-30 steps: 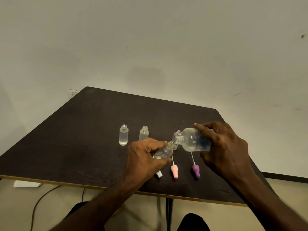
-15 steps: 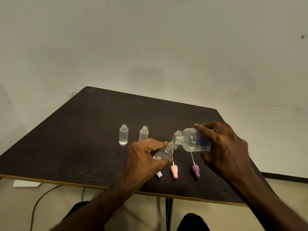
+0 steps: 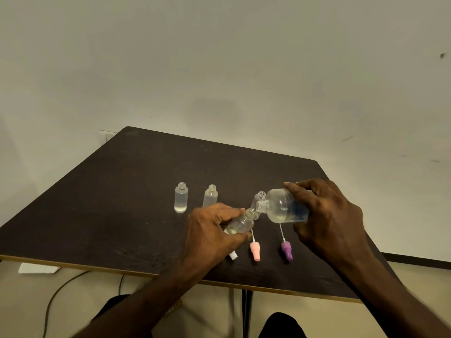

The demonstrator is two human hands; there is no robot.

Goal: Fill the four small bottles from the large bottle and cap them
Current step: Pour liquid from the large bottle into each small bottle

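Observation:
My right hand (image 3: pixel 329 220) grips the large clear bottle (image 3: pixel 283 209), tipped on its side with its mouth pointing left. My left hand (image 3: pixel 210 230) holds a small clear bottle (image 3: pixel 240 223) tilted up so its neck meets the large bottle's mouth; some liquid shows inside it. Two small uncapped bottles stand upright behind: one at the left (image 3: pixel 181 197) holding liquid, one (image 3: pixel 210 195) beside it. Another small bottle (image 3: pixel 259 200) stands half hidden behind the large bottle's neck. A pink spray cap (image 3: pixel 255 250), a purple spray cap (image 3: pixel 286 250) and a white cap (image 3: pixel 233 255) lie near the table's front.
The dark table (image 3: pixel 109 215) has a light front edge (image 3: pixel 97 270) close to me. A white block (image 3: pixel 36 268) and cables (image 3: pixel 63 286) lie on the floor at the left. A pale wall rises behind the table.

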